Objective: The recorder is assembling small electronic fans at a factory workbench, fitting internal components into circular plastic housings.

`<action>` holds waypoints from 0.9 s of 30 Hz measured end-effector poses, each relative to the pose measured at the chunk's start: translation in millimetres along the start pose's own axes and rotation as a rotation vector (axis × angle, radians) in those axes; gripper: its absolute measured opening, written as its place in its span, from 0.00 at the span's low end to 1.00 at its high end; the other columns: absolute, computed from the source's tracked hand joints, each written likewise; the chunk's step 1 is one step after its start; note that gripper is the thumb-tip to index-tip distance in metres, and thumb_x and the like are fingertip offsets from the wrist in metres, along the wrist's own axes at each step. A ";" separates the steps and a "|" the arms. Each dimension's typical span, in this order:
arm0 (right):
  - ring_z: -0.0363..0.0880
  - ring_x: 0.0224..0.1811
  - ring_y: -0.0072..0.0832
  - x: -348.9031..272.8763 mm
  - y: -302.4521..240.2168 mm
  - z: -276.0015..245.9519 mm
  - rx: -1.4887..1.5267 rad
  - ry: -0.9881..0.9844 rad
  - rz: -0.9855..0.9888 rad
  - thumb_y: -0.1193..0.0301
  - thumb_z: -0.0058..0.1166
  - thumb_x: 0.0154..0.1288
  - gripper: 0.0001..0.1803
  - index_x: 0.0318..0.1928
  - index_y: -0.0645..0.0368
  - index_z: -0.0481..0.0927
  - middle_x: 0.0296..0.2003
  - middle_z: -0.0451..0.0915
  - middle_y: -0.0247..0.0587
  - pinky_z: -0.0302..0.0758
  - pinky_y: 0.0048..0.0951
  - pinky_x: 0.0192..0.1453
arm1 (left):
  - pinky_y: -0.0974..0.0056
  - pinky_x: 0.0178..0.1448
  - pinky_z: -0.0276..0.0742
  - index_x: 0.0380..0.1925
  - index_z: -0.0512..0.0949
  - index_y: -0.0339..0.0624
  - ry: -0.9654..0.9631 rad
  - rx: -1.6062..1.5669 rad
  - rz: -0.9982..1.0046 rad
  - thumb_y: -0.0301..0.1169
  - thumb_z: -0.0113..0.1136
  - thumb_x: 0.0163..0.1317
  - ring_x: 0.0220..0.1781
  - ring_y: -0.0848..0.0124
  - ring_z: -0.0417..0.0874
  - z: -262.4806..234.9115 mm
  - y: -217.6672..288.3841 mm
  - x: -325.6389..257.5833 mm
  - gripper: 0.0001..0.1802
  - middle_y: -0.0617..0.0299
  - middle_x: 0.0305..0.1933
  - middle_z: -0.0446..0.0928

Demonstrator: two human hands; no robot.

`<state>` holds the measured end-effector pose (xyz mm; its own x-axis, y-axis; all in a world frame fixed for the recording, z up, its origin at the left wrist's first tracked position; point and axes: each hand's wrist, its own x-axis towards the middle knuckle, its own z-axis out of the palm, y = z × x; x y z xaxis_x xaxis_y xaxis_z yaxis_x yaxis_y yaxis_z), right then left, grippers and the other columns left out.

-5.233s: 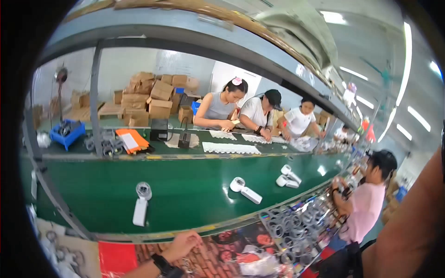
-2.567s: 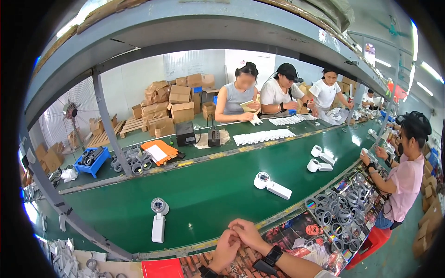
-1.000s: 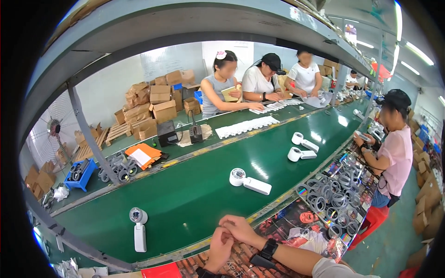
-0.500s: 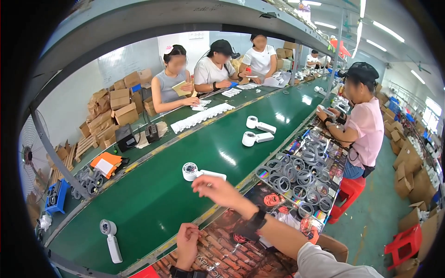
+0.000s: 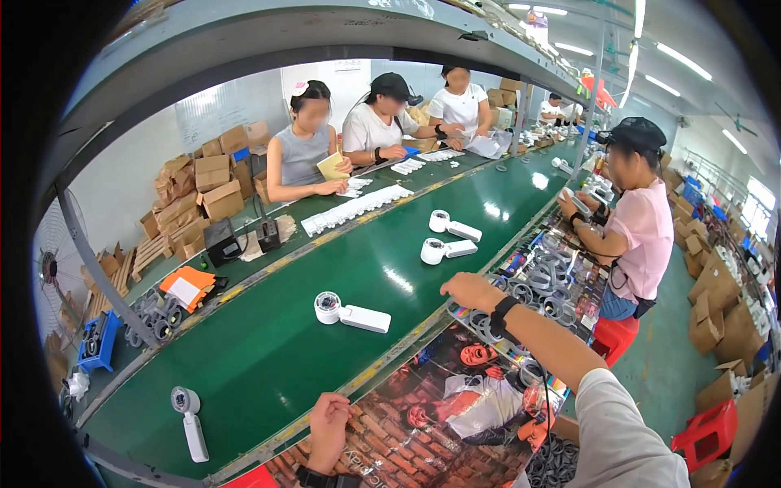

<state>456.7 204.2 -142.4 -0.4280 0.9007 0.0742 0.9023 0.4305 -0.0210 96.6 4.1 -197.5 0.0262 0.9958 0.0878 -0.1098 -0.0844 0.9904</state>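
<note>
My right hand (image 5: 472, 290), with a black band on its wrist, reaches out over the near edge of the green belt (image 5: 268, 358). Its fingers curl down at a pile of grey rings (image 5: 557, 268), and whether they hold one is hidden. My left hand (image 5: 327, 427) rests loosely closed on a printed picture sheet (image 5: 439, 398) that covers the bench, next to the belt's edge. A white hand-held device with a round head (image 5: 351, 313) lies on the belt, a little left of my right hand.
Two more white devices (image 5: 449, 237) lie farther along the belt and one (image 5: 189, 415) at the near left. Three people sit across the belt; a person in pink (image 5: 639, 236) works on my side, on a red stool (image 5: 612, 337). Cardboard boxes (image 5: 203, 191) stack behind.
My right hand has moved from over the belt beside the white device to the ring pile on the right. My left hand stays on the sheet. The view has swung.
</note>
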 end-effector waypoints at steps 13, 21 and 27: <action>0.76 0.34 0.37 -94.5 -114.2 -51.1 0.233 0.170 -0.421 0.70 0.58 0.51 0.10 0.34 0.59 0.74 0.32 0.73 0.41 0.74 0.35 0.37 | 0.73 0.37 0.70 0.34 0.70 0.36 -0.001 0.036 0.008 0.19 0.48 0.60 0.33 0.76 0.76 -4.4 -1.5 -6.3 0.04 0.63 0.30 0.72; 0.76 0.35 0.38 -182.0 -186.4 -16.4 0.162 -0.114 -0.490 0.67 0.60 0.50 0.18 0.41 0.57 0.69 0.33 0.71 0.39 0.75 0.36 0.36 | 0.72 0.35 0.70 0.32 0.71 0.36 0.013 0.135 0.126 0.19 0.49 0.57 0.30 0.77 0.74 -1.6 -14.5 5.6 0.03 0.62 0.29 0.72; 0.76 0.38 0.42 -169.9 -201.7 -37.9 0.182 -0.140 -0.427 0.63 0.61 0.49 0.28 0.52 0.50 0.69 0.47 0.68 0.45 0.75 0.38 0.40 | 0.68 0.35 0.71 0.30 0.71 0.34 0.033 0.207 0.191 0.19 0.52 0.53 0.29 0.71 0.74 2.3 -13.1 1.4 0.03 0.58 0.28 0.72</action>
<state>349.3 -37.8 -112.9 -0.7719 0.6354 -0.0202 0.6266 0.7551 -0.1931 100.4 6.4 -210.1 -0.0081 0.9615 0.2748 0.0953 -0.2728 0.9573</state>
